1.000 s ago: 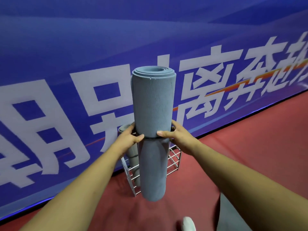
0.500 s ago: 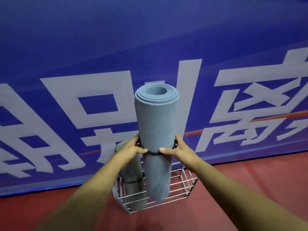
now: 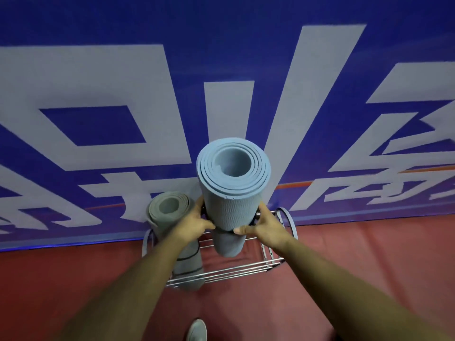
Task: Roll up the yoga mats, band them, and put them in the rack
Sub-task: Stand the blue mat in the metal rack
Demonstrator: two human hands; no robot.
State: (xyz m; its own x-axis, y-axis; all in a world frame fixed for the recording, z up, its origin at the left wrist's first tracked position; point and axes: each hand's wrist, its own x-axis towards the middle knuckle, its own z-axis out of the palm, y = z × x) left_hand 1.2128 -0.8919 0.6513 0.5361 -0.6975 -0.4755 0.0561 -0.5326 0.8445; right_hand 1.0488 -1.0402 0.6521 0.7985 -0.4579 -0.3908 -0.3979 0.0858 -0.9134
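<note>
1. The rolled yoga mat is held upright, its lower end down among the bars of the wire rack. It is just right of a second rolled mat that stands in the rack. Whether it has reached the bottom I cannot tell.
2. The left hand and right hand curl round the roll from either side, thumbs to the front, level with its dark band.
3. It looks like foam: a matte, ribbed skin, a loose spiral at the top and a hollow core. I judge it light, soft and grippy, but tall enough to tip.
4. The best hold is at the band, where the layers are cinched. Gripping an end might let them telescope.
5. The rack is thin, shiny metal rod with curved ends, standing on a red floor.
</note>
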